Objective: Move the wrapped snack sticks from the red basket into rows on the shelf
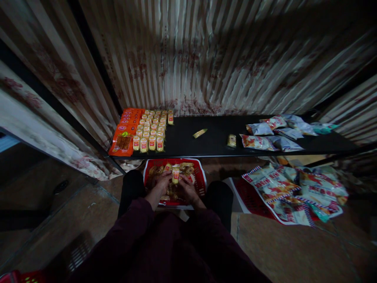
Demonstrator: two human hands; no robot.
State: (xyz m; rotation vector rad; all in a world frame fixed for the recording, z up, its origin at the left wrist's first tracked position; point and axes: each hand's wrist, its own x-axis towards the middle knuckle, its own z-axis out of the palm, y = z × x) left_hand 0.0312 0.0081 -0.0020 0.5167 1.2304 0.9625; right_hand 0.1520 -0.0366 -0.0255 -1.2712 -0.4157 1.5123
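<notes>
Between my knees stands a red basket (204, 181) with a white rim, holding many small wrapped snacks. Over it, my left hand (161, 181) and my right hand (188, 188) come together at the fingertips. They grip an upright yellow wrapped snack (176, 175) with a red and white label from its two sides. Close to my left fingertips is another wrapped snack (167, 167); whether that hand touches it I cannot tell. My palms face inward, and part of the basket's contents is hidden beneath them.
On the black shelf (188, 147), neat rows of wrapped snacks (152, 133) stand beside orange packets (125, 131). A lone snack lies flat (200, 133), another wrapped snack (231, 140) stands farther right, then silvery bags (259, 142). A second basket (273, 214) overflows with larger bags. Corrugated curtain hangs behind.
</notes>
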